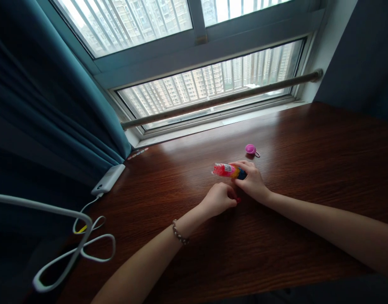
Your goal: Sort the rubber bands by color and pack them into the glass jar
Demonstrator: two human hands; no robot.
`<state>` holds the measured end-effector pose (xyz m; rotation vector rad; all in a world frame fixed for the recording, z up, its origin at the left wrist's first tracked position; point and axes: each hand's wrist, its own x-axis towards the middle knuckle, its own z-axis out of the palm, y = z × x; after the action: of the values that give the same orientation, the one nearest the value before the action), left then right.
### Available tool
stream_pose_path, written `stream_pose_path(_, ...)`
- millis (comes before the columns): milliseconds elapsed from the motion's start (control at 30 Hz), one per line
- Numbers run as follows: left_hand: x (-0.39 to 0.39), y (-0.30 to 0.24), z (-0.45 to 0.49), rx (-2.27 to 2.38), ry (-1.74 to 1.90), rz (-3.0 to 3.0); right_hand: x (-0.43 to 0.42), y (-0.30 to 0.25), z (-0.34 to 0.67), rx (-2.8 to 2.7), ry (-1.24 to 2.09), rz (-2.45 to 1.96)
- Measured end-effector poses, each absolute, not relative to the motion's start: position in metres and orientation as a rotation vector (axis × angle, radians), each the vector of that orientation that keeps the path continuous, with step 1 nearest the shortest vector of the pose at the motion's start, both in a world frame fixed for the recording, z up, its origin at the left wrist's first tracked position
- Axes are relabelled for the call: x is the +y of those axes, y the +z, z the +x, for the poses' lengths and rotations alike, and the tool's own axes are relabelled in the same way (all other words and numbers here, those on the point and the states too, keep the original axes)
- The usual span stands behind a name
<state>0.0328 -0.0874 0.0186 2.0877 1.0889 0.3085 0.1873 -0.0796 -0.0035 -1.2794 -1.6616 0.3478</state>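
A clear tube [224, 169] lies sideways in my right hand [253, 182], whose fingers wrap round its dark blue end. Bands of red, pink, yellow and blue fill the tube, and a white printed label is stuck on it; I cannot tell what the contents are. Close below it, my left hand [219, 198] is closed in a pinch on a small red piece [238, 199] just above the tabletop. Its exact kind is too small to make out. Beyond the tube, a pink cap [250, 149] with a small loop rests on the table.
The brown wooden table [168, 177] runs up to a window with a metal rail [225, 100]. At left, a white power bank [108, 179] with a white cable [99, 249] lies by a blue curtain [95, 114]. A row of small pale spots [138, 153] marks the far left edge.
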Motion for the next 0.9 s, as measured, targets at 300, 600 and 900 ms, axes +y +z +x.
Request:
stream_pose_path(300,-0.047,0.022,-0.014,0.970,1.089,1.235,-0.075,-0.009,0.190,-1.593,0.304,-1.330)
stream_pose_path(600,-0.056,0.035,-0.013,0.973,1.215,1.884,-0.078,-0.009,0.188,-1.687,0.306,-1.292)
stream_pose_path(900,-0.060,0.035,-0.017,0.820,1.193,2.370,-0.079,-0.007,0.187,-1.692,0.289,-1.284)
